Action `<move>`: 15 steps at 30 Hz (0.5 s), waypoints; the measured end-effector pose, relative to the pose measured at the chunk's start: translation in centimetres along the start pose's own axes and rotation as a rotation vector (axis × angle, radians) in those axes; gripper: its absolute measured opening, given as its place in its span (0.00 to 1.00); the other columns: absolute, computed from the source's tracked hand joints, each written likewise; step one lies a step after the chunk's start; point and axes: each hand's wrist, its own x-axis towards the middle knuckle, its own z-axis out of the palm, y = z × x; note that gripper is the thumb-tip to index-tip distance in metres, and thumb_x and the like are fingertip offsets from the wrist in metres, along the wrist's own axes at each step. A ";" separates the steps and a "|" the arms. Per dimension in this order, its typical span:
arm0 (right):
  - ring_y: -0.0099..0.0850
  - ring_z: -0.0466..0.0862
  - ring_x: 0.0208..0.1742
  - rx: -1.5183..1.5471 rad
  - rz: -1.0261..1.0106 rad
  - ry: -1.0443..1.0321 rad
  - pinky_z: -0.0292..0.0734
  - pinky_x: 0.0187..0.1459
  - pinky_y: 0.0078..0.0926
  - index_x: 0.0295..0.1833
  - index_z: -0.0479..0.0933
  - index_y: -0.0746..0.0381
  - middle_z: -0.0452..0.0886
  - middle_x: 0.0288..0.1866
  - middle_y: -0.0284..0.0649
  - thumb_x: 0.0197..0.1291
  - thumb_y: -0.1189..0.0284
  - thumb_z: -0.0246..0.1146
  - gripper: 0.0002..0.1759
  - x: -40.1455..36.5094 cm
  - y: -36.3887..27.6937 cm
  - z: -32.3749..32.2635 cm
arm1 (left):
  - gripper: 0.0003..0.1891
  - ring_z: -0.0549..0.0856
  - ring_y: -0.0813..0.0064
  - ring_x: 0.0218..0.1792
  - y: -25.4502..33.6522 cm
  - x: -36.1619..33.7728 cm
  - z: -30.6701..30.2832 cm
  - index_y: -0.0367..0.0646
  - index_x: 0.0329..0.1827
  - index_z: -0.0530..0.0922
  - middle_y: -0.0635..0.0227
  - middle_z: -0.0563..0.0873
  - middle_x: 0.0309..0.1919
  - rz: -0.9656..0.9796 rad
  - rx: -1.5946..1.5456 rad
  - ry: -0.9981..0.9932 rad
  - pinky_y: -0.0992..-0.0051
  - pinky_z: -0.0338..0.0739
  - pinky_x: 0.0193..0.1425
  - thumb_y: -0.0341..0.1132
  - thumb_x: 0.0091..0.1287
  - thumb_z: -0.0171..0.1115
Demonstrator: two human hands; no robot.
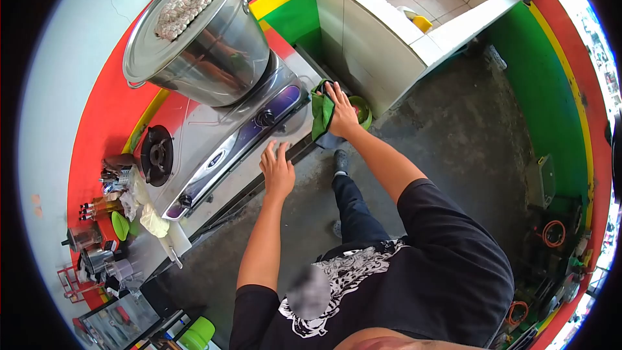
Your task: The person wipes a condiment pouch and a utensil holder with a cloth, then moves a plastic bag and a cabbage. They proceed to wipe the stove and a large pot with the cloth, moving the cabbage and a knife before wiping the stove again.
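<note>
My right hand point(341, 114) is on a green cloth point(322, 114), holding it at the right end of the metal counter, its fingers laid over the cloth. My left hand point(277, 170) is empty with fingers apart, just in front of the gas stove point(217, 159). On the stove's far burner stands a large steel pot point(217, 65) with its lid point(146, 32) on. A braided rag point(186, 10) lies on that lid. The stove's near burner point(157, 154) is bare, and a black knob point(264, 118) shows on its front panel.
A white tiled counter point(376, 45) rises beyond my right hand, with a green bowl point(361, 111) low beside it. Bottles, bags and a green dish point(120, 225) crowd the counter's left end. A green plastic container point(197, 332) sits at lower left. Hoses and equipment point(554, 233) line the right wall.
</note>
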 end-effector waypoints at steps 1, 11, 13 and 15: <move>0.55 0.52 0.89 -0.025 0.012 0.029 0.51 0.85 0.49 0.86 0.60 0.44 0.49 0.91 0.50 0.66 0.64 0.58 0.42 -0.9 -0.4 0.0 | 0.32 0.63 0.49 0.78 -0.6 -0.7 0.3 0.51 0.76 0.71 0.57 0.64 0.77 -0.028 -0.001 -0.065 0.47 0.61 0.78 0.26 0.68 0.66; 0.55 0.76 0.75 0.021 0.274 0.219 0.68 0.77 0.48 0.78 0.66 0.63 0.77 0.72 0.61 0.74 0.69 0.54 0.29 5.5 -1.4 0.6 | 0.14 0.82 0.54 0.59 3.4 7.0 -5.2 0.40 0.53 0.85 0.62 0.86 0.51 0.320 0.002 -0.146 0.55 0.74 0.70 0.25 0.64 0.67; 0.57 0.84 0.63 0.385 0.488 -0.226 0.78 0.65 0.51 0.71 0.67 0.64 0.83 0.61 0.60 0.73 0.70 0.53 0.23 8.4 -0.9 -2.0 | 0.16 0.80 0.54 0.64 5.4 10.8 -7.1 0.41 0.57 0.84 0.60 0.84 0.58 0.378 -0.050 -0.128 0.55 0.72 0.72 0.26 0.65 0.67; 0.58 0.87 0.55 0.381 0.412 -0.123 0.82 0.57 0.54 0.67 0.66 0.64 0.85 0.55 0.59 0.74 0.72 0.52 0.19 10.7 0.2 0.3 | 0.19 0.77 0.54 0.71 5.1 14.7 -7.7 0.42 0.61 0.83 0.58 0.82 0.65 0.436 0.066 -0.040 0.55 0.70 0.75 0.28 0.66 0.67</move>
